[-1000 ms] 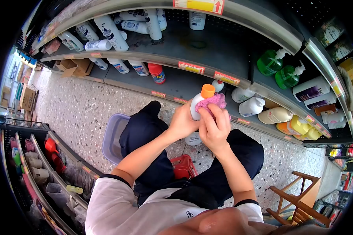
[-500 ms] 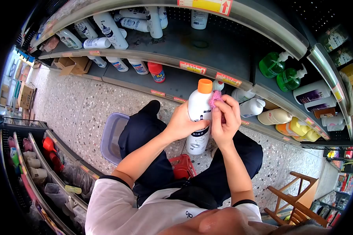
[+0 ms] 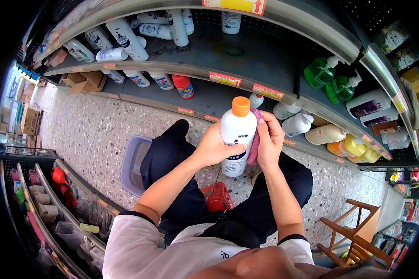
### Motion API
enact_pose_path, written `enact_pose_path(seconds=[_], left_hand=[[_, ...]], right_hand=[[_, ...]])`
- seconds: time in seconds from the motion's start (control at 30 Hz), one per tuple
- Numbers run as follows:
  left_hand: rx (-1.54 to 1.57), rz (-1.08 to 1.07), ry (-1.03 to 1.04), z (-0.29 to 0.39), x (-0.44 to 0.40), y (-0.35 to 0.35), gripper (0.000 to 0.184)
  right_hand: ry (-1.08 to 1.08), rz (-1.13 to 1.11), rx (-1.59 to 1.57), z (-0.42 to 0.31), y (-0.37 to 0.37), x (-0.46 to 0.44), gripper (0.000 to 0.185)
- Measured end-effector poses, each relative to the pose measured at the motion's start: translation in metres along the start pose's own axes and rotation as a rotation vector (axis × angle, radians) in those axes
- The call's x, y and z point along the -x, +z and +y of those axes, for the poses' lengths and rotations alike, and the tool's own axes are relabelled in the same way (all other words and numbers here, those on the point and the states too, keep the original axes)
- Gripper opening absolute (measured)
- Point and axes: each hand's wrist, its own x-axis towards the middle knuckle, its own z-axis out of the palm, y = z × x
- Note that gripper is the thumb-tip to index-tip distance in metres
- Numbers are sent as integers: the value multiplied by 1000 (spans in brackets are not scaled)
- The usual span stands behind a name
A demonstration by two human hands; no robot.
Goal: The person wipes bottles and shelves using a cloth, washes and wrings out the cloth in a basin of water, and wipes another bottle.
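We have our left hand (image 3: 213, 146) wrapped around the white bottle (image 3: 238, 128) between our hands, its orange cap (image 3: 240, 106) above our grip, while our right hand (image 3: 271, 141) pinches a pink cloth (image 3: 254, 148) beside it.

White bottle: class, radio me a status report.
Left fingers gripping white bottle, orange cap on. Right fingers holding pink cloth at its side. Nothing visibly blocking.

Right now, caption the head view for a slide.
Left hand grips white orange-capped bottle; right hand holds pink cloth at its side.
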Motion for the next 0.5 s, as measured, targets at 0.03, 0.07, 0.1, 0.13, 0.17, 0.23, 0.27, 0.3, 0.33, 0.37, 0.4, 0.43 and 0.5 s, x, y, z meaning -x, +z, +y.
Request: enact_pose_path(seconds=[0.03, 0.07, 0.1, 0.13, 0.17, 0.23, 0.27, 0.3, 0.33, 0.37, 0.4, 0.43, 0.5], left_hand=[[-37, 17, 6, 4, -1, 1, 48], [-73, 35, 12, 7, -1, 2, 48], [-81, 57, 21, 7, -2, 2, 48], [-88, 79, 29, 5, -3, 3, 48], [-94, 102, 36, 4, -3, 4, 49], [-165, 146, 63, 0, -4, 5, 51], [-200, 169, 76, -1, -5, 5, 52], [-223, 185, 80, -2, -5, 6, 52], [-246, 200, 84, -3, -5, 6, 53], [-269, 214, 88, -4, -5, 6, 53], [-266, 232, 91, -4, -5, 6, 53], [-265, 249, 94, -5, -5, 6, 53], [-239, 279, 95, -6, -7, 5, 53]], right_hand=[[-18, 11, 29, 2, 0, 0, 15], [-101, 27, 96, 5, -1, -1, 15], [-186, 42, 162, 9, -1, -2, 15], [-271, 55, 228, 11, -1, -3, 16], [-324, 65, 300, 11, -1, -2, 16], [-432, 82, 445, 2, 2, 0, 16], [-435, 68, 460, 0, 3, 2, 17], [-439, 55, 476, -1, 4, 4, 18], [-442, 42, 492, -1, 5, 4, 19], [-422, 47, 468, 0, 6, 5, 20], [-401, 54, 445, 3, 9, 6, 20], [-381, 62, 422, 7, 12, 6, 20], [-448, 82, 503, 14, 15, 6, 21]])
